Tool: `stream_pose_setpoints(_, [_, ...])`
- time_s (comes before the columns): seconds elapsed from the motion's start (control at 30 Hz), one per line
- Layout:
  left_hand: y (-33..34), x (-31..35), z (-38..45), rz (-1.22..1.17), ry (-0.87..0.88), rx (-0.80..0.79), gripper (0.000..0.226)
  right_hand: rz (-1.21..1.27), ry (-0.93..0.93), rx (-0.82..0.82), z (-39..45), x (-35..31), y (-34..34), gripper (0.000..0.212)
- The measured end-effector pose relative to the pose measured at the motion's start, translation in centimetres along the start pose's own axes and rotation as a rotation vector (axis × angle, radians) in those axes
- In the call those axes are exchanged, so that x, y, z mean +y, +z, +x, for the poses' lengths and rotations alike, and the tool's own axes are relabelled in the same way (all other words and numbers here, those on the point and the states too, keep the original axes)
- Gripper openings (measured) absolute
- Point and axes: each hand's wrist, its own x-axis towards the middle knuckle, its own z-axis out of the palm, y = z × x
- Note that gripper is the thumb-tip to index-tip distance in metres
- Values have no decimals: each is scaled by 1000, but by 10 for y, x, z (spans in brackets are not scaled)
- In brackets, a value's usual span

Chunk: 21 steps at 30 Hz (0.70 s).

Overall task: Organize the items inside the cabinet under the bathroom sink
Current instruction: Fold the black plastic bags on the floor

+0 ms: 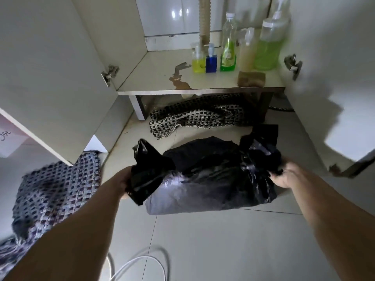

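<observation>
A bulging black plastic bag (205,179) lies on the tiled floor in front of the open cabinet. My left hand (124,179) grips its left bunched end and my right hand (284,175) grips its right bunched end; the plastic hides most of both sets of fingers. On the cabinet shelf (154,78) stand a yellow-liquid bottle (198,61), a small blue bottle (211,61), a clear bottle with green liquid (228,45), a beige pump bottle (247,51) and a large green pump bottle (268,43). A brown sponge (251,78) lies at the shelf's front edge.
Both cabinet doors (50,78) stand open to either side. A brown stain (179,78) marks the shelf. A corrugated drain pipe (205,19) comes down at the back. One woven mat (194,118) lies under the shelf, another (54,195) at my left. White cable (142,262) loops on the floor.
</observation>
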Motion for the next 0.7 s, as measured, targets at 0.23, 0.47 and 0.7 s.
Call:
stream_pose_setpoints(0.23, [-10,-13,75,-468,154,175,54,-463,-87,0,51,12,34,41])
stream_pose_setpoints(0.47, [-7,-74,90,357,133,250,100,-1309,-559,240,84,27,-31,70])
stream_pose_setpoints(0.7, [1,-97,115,576,92,278,107,-1351,-447,263,94,47,-39,43])
